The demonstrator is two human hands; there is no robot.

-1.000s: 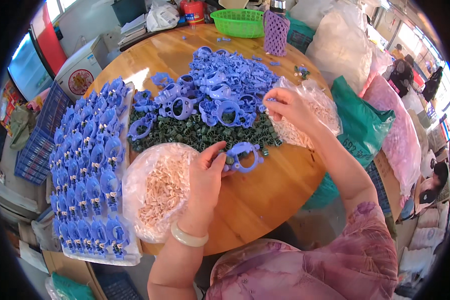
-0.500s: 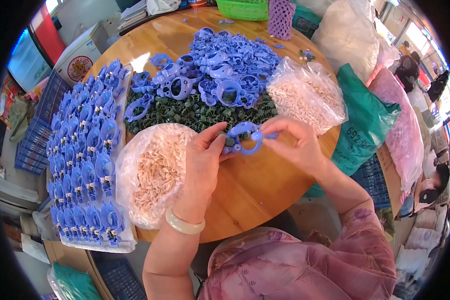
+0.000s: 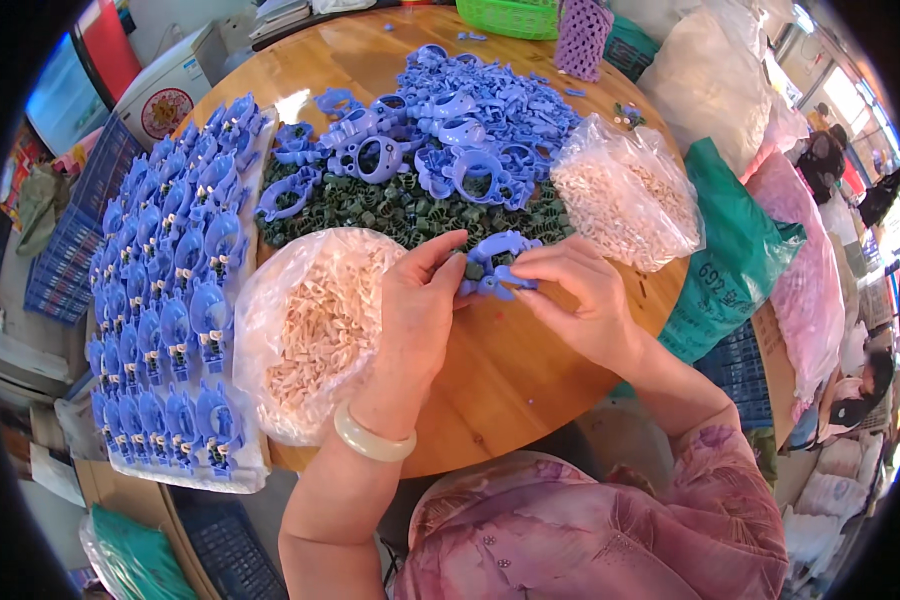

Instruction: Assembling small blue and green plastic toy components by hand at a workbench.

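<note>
Above the front part of the round table, my left hand [image 3: 420, 300] pinches the left side of a blue plastic ring-shaped part [image 3: 507, 243]. A small dark green piece [image 3: 475, 271] shows against the part beside my left thumb. My right hand [image 3: 582, 303] is closed at the part's right side, thumb and fingers pressed on a small blue portion at its lower edge. Whether that portion is separate, I cannot tell. Just behind my hands lies a heap of dark green plastic pieces [image 3: 370, 215], with a pile of blue plastic parts [image 3: 490, 105] beyond it.
On the left, a white foam board [image 3: 253, 440] carries rows of blue parts with small figures. Clear bags of cream-coloured pieces stand left [image 3: 320, 330] and right [image 3: 625, 195] on the wooden table [image 3: 490, 400]. A green sack [image 3: 735, 260] stands at the right edge.
The blue part has tilted between my hands, its ring now looking narrower. My right fingers have moved in closer over its right side. The whole view has shifted slightly.
</note>
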